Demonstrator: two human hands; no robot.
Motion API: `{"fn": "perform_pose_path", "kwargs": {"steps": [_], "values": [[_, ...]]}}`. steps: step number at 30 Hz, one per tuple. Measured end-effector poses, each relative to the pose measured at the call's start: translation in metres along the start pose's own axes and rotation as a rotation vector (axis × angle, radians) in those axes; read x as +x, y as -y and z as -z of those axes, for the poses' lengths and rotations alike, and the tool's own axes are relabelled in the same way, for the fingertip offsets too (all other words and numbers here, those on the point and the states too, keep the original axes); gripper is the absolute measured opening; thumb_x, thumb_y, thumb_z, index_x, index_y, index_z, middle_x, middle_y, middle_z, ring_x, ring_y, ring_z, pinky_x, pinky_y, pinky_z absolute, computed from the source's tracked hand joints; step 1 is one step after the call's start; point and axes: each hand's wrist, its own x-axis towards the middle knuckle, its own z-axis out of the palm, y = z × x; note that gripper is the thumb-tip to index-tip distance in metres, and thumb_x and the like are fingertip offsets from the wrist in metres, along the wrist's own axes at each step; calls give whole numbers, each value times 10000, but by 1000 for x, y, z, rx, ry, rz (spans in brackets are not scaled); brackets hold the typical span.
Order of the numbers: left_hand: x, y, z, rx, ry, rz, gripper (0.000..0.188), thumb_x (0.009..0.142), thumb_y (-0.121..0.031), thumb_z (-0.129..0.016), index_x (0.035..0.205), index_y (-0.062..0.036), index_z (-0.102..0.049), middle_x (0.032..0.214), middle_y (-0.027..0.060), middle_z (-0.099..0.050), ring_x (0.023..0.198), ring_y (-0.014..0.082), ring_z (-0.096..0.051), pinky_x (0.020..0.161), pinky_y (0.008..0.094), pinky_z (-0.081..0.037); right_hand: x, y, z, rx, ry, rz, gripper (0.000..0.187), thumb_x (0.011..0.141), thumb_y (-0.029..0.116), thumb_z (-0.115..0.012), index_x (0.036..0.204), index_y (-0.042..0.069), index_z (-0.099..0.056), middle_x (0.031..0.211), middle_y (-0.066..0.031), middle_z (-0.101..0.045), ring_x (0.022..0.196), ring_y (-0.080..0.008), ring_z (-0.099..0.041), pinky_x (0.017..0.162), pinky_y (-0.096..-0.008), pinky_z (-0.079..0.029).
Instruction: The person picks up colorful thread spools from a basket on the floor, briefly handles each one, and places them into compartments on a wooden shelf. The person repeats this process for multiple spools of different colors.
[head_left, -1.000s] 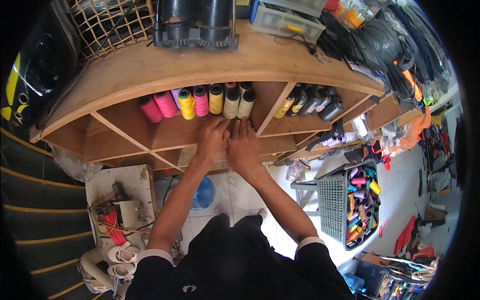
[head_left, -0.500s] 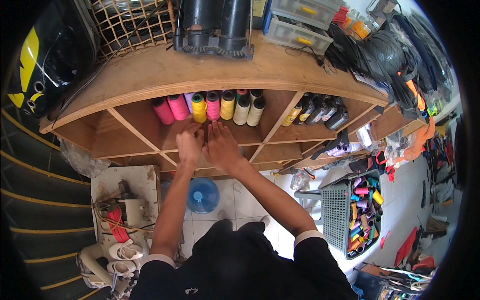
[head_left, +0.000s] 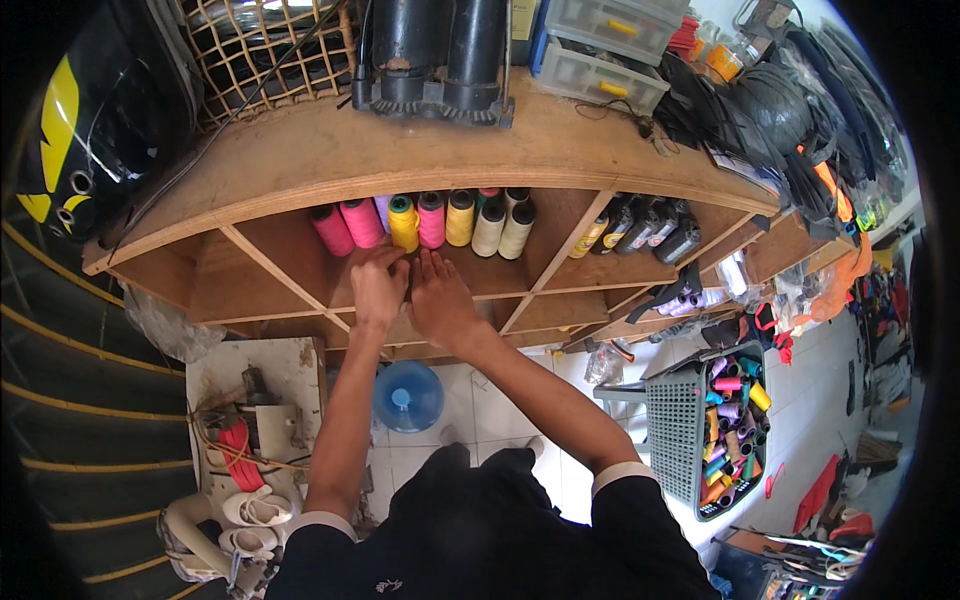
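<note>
Both my hands reach into a wooden shelf compartment, in front of a row of thread spools. My left hand [head_left: 378, 292], fingers loosely bent and nothing visible in them, is close to the foot of a yellow spool [head_left: 404, 226]. Beside it my right hand [head_left: 443, 305] is palm down, its fingers stretched toward the base of a pink spool [head_left: 431, 222]. Whether the fingertips touch the spools is hard to tell. Two more pink spools [head_left: 361, 224] stand to the left; another yellow spool [head_left: 459, 220] and cream spools [head_left: 489, 229] stand to the right. More spools are partly hidden behind.
Dark bottles [head_left: 638, 228] stand in the compartment to the right. A grey-green basket [head_left: 672, 440] full of mixed spools is at the right. Below the shelf sits a blue water jug [head_left: 408, 396]. A black helmet [head_left: 110, 120] and plastic drawers [head_left: 603, 75] rest on top.
The whole view has shifted slightly. My hands remain at the front of the spool row, with little visible movement; the spools keep their order.
</note>
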Motion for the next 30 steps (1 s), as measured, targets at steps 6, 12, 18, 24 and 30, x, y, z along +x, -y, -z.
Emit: {"fn": "perform_pose_path", "kwargs": {"steps": [6,12,18,24,30], "values": [[-1,-12,16,-45,41,-8,167,776,-26,-633,915,33,-706,906,199,-683,833,337,-674,771,380,-537,-2,1,4,94,-106,-5,496,852,174,-535,1244,-128,-490,1330,-304,-480,1264,-397,-462,1065,-475,-357],[-89,-50,18,-849,-8,597,210,959,-174,-573,1029,5,-656,948,46,-672,934,223,-660,819,351,-506,-86,23,47,882,-201,-102,384,848,168,-608,1188,-6,-566,1229,-211,-564,1178,-379,-515,1021,-488,-371],[-195,-88,-41,-1940,467,1205,495,964,-472,-440,1262,-87,-530,1332,118,-532,1273,295,-462,1057,474,-339,-195,23,13,627,-201,-112,562,943,362,-500,1422,80,-412,1434,-224,-415,1375,-405,-329,1138,-528,-218],[-200,-148,-78,-2017,972,1496,558,965,-493,-412,1329,-73,-465,1440,148,-428,1403,378,-278,1132,504,-252,-300,-56,-22,696,-198,-461,563,981,391,-423,1460,102,-365,1426,-232,-419,1353,-423,-348,1127,-506,-257],[-187,-162,-141,-1534,1281,1106,586,975,-497,-404,1347,-47,-464,1418,156,-455,1321,338,-418,1086,471,-318,-446,-130,-66,696,-51,-1115,278,882,254,-616,1050,38,-665,1202,-211,-570,1144,-368,-535,1009,-441,-413]]}}
